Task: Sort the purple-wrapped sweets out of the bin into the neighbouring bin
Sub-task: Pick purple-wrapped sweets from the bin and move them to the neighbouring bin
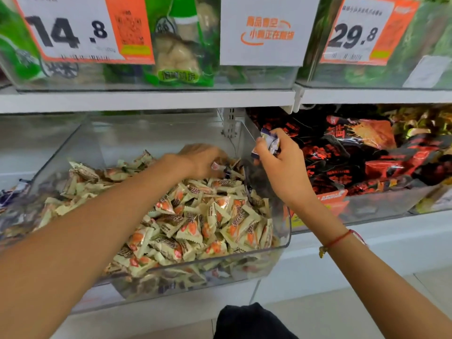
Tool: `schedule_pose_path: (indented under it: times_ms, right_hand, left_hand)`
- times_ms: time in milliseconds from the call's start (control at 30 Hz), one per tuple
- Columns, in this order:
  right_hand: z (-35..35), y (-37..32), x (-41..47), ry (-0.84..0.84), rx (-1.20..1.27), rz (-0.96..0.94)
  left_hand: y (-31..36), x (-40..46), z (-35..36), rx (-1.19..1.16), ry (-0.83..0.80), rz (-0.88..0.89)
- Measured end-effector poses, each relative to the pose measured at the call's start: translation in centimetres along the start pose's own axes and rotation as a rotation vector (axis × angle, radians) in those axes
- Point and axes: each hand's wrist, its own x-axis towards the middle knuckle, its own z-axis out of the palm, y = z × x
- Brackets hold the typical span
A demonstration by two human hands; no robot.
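A clear plastic bin point(281, 243) holds a heap of cream-and-orange wrapped sweets point(208, 223). My left hand point(200, 160) reaches to the back of the heap and pinches a purple-and-white wrapped sweet point(221, 167). My right hand point(281, 165) is raised above the bin's right wall and grips several purple-wrapped sweets point(270, 141). A neighbouring bin at the far left edge shows a few purple-wrapped sweets point(13, 192).
To the right stands another clear bin point(381, 206) full of black-and-red snack packets point(354, 152). A white shelf point(146, 100) above carries bins of green packets with price cards. Dark clothing point(249, 321) shows at the bottom, over a pale floor.
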Motion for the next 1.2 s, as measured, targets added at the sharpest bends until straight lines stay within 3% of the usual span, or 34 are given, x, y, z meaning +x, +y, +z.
schedule_pose_path:
  times_ms: [67,200,400,633,800,1000,1100,1200]
  right_hand:
    - [0.0,0.0,0.1,-0.001,-0.004,-0.007]
    - [-0.1,-0.1,0.2,-0.025,-0.006,-0.002]
    - [-0.2,-0.2,0.1,-0.047,-0.101,-0.018]
    - [-0.3,-0.4,0.6,-0.152,-0.393,-0.143]
    - [0.0,-2.0,1.9,-0.368,-0.896,-0.147]
    - [2.1,-4.4,-0.7,-0.412,-1.406,-0.123]
    - [4.9,-7.7,-2.9,-0.384,-1.364,-0.174]
    - [10.5,-11.9,-4.6,-0.501,-0.862,-0.411]
  left_hand:
    - [0.4,1.1,0.8,0.147,-0.055,-0.024]
    - [1.1,1.1,1.6,0.305,0.133,-0.031]
    - [-0.4,-3.5,-1.3,-0.004,0.252,-0.135]
    - [-0.9,-18.3,-5.3,-0.384,0.265,-0.118]
    - [-7.0,-26.5,-6.8,-0.424,0.293,-0.44]
    - [-14.0,-32.0,-4.8,-0.364,0.517,-0.839]
    - [-15.5,-32.5,-3.2,-0.224,0.575,-0.981]
    - [-15.7,-31.5,-2.2,-0.204,0.647,-0.954]
